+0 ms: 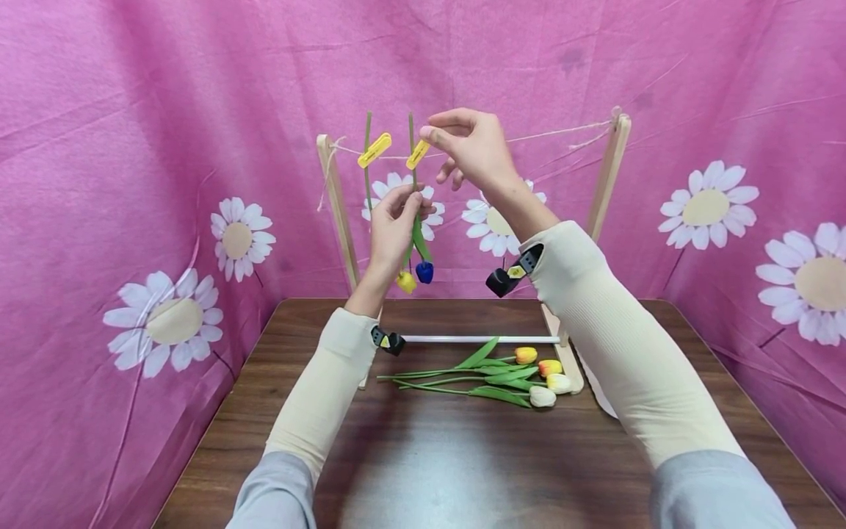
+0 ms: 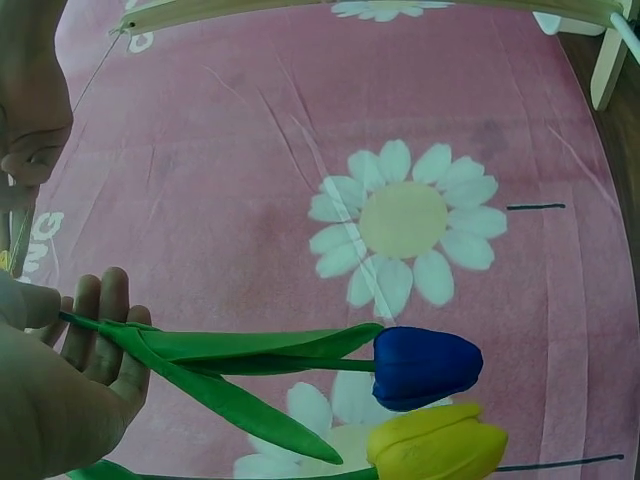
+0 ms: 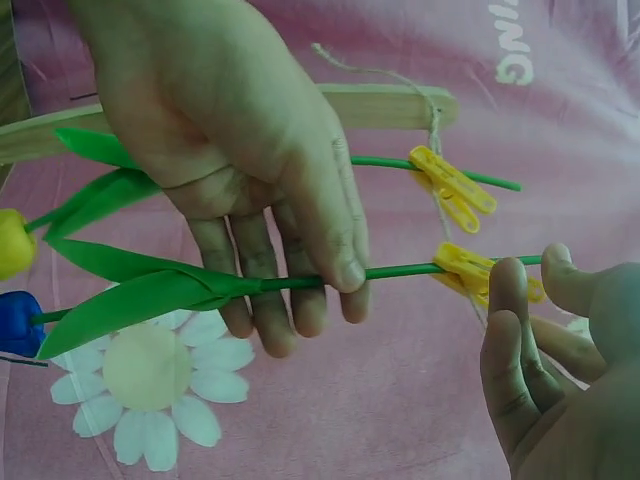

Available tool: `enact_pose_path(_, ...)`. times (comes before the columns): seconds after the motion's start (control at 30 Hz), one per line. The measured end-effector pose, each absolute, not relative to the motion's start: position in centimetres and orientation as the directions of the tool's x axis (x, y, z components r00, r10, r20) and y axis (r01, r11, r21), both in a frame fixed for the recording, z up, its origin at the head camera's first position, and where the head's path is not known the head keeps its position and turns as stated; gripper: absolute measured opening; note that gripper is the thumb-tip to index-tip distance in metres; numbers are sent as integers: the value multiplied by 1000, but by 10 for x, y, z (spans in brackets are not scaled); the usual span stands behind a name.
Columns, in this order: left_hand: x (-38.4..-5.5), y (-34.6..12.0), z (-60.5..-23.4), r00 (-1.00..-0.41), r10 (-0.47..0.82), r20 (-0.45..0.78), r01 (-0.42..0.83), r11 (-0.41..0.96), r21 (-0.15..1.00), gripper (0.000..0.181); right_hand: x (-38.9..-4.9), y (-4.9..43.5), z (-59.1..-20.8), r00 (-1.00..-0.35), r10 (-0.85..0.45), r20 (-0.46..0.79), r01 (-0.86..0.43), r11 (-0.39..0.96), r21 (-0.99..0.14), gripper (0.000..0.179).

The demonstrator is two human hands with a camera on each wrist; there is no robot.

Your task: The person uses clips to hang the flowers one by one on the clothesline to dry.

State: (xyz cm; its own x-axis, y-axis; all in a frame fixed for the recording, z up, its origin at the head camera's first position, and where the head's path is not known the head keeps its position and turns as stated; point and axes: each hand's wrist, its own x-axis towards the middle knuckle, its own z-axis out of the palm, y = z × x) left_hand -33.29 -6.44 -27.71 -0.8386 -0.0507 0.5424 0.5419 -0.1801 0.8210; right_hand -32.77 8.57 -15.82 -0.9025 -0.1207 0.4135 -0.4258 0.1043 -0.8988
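Note:
My left hand [image 1: 394, 224] pinches the green stem of an upside-down blue tulip [image 1: 425, 272], thumb against fingers, just below a yellow clothespin [image 1: 417, 155]. This clothespin clips the stem at the string. My right hand [image 1: 477, 147] is at the clothespin's upper end; in the right wrist view its thumb and index finger [image 3: 508, 285] stand apart beside the handles. A yellow tulip [image 1: 406, 282] hangs head down to the left, its stem held on the string by another yellow clothespin [image 1: 375, 150].
The string [image 1: 558, 134] runs between two wooden posts [image 1: 609, 176] of a stand. A white rod [image 1: 482, 339] joins the stand low down. Several tulips [image 1: 542, 397], white and yellow-orange, lie on the brown table [image 1: 436, 470]. A pink daisy-print cloth [image 1: 264, 88] surrounds it.

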Motion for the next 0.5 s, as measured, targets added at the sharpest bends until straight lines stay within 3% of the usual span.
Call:
enact_pose_path(0.33, -326, -72, -278, -813, -47, 581, 582, -95, 807, 32, -313, 109, -162, -872, -14, 489, -489, 37, -872, 11)
enact_pose_path(0.5, -315, -78, -278, -798, -37, 601, 601, 18, 799, 34, -306, 129, -171, -866, 3, 501, -500, 37, -865, 12)
